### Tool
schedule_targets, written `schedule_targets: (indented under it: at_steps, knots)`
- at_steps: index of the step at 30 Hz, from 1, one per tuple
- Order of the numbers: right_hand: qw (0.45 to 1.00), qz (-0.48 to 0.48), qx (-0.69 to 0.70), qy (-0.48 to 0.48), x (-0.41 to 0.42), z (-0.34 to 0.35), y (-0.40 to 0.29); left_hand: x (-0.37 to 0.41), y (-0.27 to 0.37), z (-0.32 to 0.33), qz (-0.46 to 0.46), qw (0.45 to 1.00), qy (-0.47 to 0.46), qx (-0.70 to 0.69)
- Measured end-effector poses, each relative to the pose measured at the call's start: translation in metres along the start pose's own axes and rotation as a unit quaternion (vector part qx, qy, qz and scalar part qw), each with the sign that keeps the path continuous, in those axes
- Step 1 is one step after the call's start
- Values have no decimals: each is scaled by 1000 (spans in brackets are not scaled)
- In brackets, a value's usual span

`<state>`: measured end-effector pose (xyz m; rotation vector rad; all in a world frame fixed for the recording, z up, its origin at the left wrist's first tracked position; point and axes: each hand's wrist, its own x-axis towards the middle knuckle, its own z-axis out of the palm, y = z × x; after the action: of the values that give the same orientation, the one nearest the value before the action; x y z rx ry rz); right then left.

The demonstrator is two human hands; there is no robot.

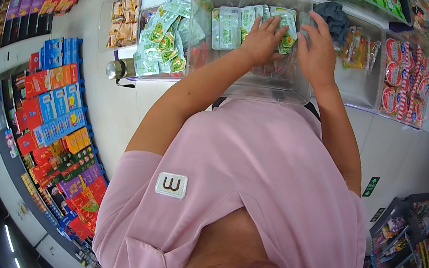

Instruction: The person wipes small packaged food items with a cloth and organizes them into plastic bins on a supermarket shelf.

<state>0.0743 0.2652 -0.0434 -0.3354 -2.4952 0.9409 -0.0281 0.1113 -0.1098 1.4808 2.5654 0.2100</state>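
Observation:
A clear plastic bin point(265, 94) stands before me with a row of green and white snack packets point(229, 25) inside. My left hand point(264, 40) lies on these packets, its fingers spread apart over them. At the bin's right wall is my right hand point(317, 52), with thumb and fingers apart and nothing seen between them; whether it touches the wall I cannot tell. Left of the bin, a loose heap of similar green packets point(163, 44) fills another compartment. Some reddish packets point(198, 55) show through the bin's clear wall.
A dark grey cloth point(331, 21) lies right of the bin, behind brown snack packets point(358, 49). Farther right are red and white round packs point(393, 77). A metal flashlight point(118, 69) juts from the left front edge. Packaged bread-like snacks point(123, 18) fill a far-left bin.

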Motion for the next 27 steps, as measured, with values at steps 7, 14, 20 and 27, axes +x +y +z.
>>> schedule_targets:
  at_steps: [7,14,20,27]
  knots:
    - [999,-18,-50,11,-1,2,5,3,-14,-35,81,969,198,-122]
    - [994,-27,92,43,7,2,-60,-43,-17,-109,-188,729,145,-642]
    - [944,125,303,-29,3,23,-109,-90,-22,-142,-209,670,40,-712]
    - [992,27,125,-2,-2,26,-154,-111,-29,-140,-192,696,112,-683]
